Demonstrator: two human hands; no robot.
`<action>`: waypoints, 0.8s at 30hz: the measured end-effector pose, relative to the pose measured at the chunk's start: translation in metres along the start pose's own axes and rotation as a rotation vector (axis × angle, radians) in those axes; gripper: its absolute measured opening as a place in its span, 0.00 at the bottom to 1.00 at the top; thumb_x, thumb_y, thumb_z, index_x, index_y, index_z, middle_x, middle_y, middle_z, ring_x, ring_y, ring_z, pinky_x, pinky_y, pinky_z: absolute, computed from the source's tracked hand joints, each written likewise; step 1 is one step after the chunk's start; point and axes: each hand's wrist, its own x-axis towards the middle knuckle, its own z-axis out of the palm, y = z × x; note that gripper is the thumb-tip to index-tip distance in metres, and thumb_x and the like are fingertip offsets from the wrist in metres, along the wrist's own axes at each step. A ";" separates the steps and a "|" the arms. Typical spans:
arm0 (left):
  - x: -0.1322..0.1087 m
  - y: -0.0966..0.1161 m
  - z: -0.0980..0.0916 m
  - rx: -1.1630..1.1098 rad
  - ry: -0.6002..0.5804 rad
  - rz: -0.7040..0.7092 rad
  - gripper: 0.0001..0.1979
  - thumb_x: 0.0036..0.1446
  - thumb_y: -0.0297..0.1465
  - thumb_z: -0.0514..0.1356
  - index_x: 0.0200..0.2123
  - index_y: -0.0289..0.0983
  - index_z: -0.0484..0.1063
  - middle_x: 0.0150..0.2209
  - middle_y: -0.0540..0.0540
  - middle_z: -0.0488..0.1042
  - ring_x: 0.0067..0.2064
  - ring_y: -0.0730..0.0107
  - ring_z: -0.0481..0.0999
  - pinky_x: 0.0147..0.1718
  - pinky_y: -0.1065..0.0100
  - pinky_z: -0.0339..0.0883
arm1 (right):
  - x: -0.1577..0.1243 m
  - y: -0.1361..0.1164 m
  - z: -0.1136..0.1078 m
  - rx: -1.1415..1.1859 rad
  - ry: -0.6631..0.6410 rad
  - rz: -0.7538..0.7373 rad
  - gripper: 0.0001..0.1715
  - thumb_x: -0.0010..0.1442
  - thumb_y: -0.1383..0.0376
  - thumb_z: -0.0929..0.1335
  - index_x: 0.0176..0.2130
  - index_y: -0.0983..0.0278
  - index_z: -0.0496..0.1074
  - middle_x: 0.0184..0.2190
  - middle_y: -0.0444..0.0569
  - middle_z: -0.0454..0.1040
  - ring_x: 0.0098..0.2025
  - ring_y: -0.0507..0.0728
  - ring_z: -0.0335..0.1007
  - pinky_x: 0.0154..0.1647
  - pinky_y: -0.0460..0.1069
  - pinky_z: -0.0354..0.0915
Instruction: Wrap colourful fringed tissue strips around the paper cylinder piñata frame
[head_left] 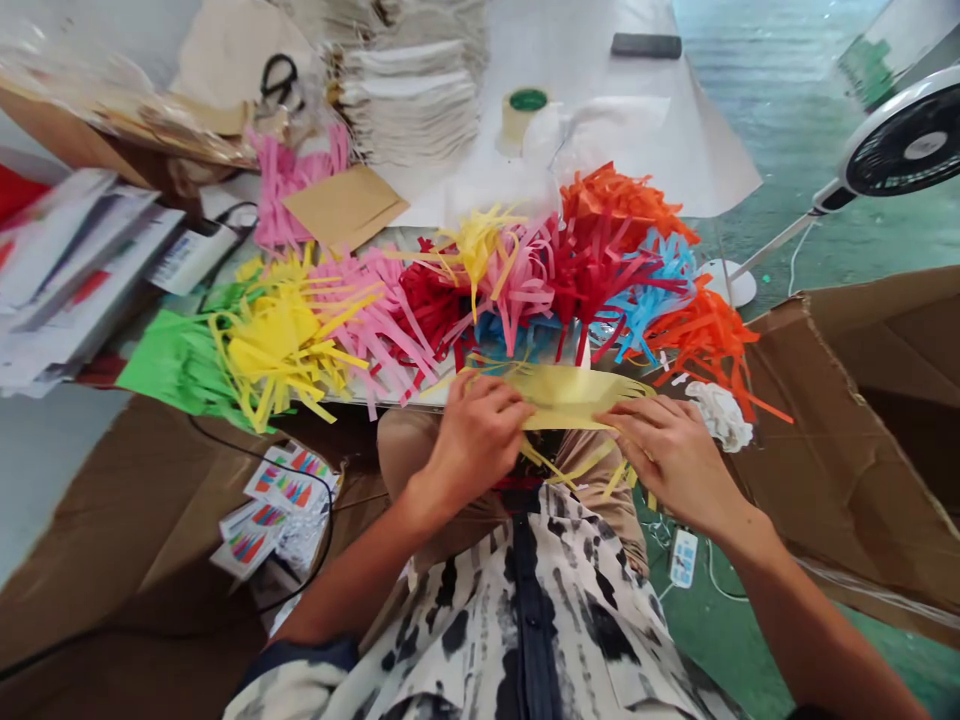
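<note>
Our left hand and right hand hold a yellow fringed paper strip between them, fingers closed on either end, its long axis running 9 to 3 o'clock.

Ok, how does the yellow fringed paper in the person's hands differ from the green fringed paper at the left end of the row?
The yellow fringed paper is held up between the left hand and the right hand, while the green fringed paper lies untouched. The green sits partly under a yellow fringed bunch, whereas the held yellow has only fingers on it. Their colours differ too. Both are thin paper cut into narrow fringe strips.
</note>
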 end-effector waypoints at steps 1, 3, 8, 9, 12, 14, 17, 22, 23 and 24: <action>-0.002 -0.009 -0.012 0.040 -0.005 -0.050 0.13 0.61 0.24 0.65 0.47 0.43 0.83 0.47 0.46 0.84 0.54 0.51 0.76 0.64 0.39 0.61 | 0.002 0.001 -0.002 0.018 -0.004 0.007 0.16 0.75 0.64 0.64 0.54 0.57 0.80 0.54 0.50 0.81 0.55 0.62 0.75 0.54 0.57 0.59; -0.006 -0.025 -0.038 0.143 -0.067 -0.131 0.15 0.56 0.23 0.67 0.46 0.42 0.83 0.50 0.43 0.82 0.56 0.43 0.74 0.60 0.36 0.64 | 0.004 0.002 -0.005 0.037 0.000 0.018 0.15 0.75 0.62 0.65 0.52 0.57 0.81 0.52 0.49 0.82 0.54 0.61 0.75 0.53 0.57 0.59; -0.001 -0.015 -0.069 0.072 -0.045 -0.092 0.29 0.58 0.35 0.72 0.63 0.43 0.75 0.61 0.38 0.75 0.63 0.42 0.69 0.62 0.39 0.65 | 0.010 -0.001 -0.005 0.023 0.020 0.032 0.14 0.75 0.59 0.66 0.47 0.58 0.82 0.47 0.49 0.83 0.51 0.61 0.77 0.51 0.56 0.58; 0.004 -0.006 -0.064 -0.002 -0.043 -0.019 0.34 0.59 0.39 0.72 0.67 0.43 0.70 0.63 0.39 0.73 0.65 0.44 0.68 0.65 0.41 0.64 | 0.010 -0.002 -0.005 0.020 0.017 0.033 0.14 0.75 0.59 0.66 0.46 0.58 0.82 0.47 0.48 0.84 0.50 0.62 0.77 0.50 0.56 0.58; 0.020 0.018 -0.029 -0.151 -0.028 0.125 0.31 0.64 0.40 0.69 0.66 0.37 0.70 0.61 0.38 0.76 0.63 0.50 0.72 0.65 0.47 0.66 | 0.011 -0.002 -0.007 0.025 0.004 0.043 0.14 0.75 0.59 0.66 0.44 0.59 0.82 0.47 0.48 0.84 0.50 0.62 0.77 0.49 0.57 0.58; 0.028 0.022 -0.002 -0.195 -0.015 0.046 0.15 0.67 0.31 0.65 0.56 0.35 0.76 0.51 0.41 0.81 0.54 0.55 0.77 0.56 0.54 0.72 | 0.011 0.000 -0.007 0.051 -0.009 0.070 0.16 0.75 0.58 0.66 0.42 0.59 0.82 0.47 0.48 0.84 0.50 0.62 0.77 0.48 0.56 0.59; 0.032 0.014 0.021 -0.252 -0.026 -0.065 0.05 0.70 0.29 0.63 0.46 0.36 0.78 0.43 0.44 0.82 0.48 0.58 0.79 0.50 0.58 0.73 | 0.014 0.004 -0.006 0.117 -0.003 0.174 0.15 0.74 0.57 0.66 0.44 0.58 0.82 0.45 0.47 0.85 0.46 0.61 0.79 0.45 0.54 0.61; 0.034 0.002 0.018 -0.258 0.002 -0.198 0.06 0.70 0.34 0.63 0.43 0.39 0.79 0.39 0.46 0.82 0.46 0.58 0.79 0.46 0.60 0.70 | 0.025 0.006 0.000 0.163 0.006 0.360 0.18 0.72 0.53 0.66 0.38 0.60 0.80 0.33 0.47 0.83 0.34 0.59 0.77 0.36 0.51 0.60; 0.035 0.002 0.018 -0.246 0.013 -0.228 0.06 0.70 0.34 0.63 0.42 0.39 0.79 0.38 0.46 0.82 0.44 0.58 0.79 0.44 0.61 0.69 | 0.027 0.005 0.001 0.150 0.007 0.394 0.20 0.72 0.52 0.66 0.36 0.60 0.78 0.31 0.47 0.81 0.32 0.58 0.75 0.35 0.51 0.58; 0.035 0.003 0.019 -0.234 0.024 -0.249 0.06 0.70 0.34 0.63 0.40 0.39 0.78 0.36 0.47 0.81 0.43 0.59 0.79 0.43 0.62 0.68 | 0.030 0.004 0.002 0.129 0.012 0.427 0.21 0.72 0.50 0.65 0.35 0.60 0.76 0.29 0.47 0.79 0.30 0.58 0.74 0.33 0.50 0.56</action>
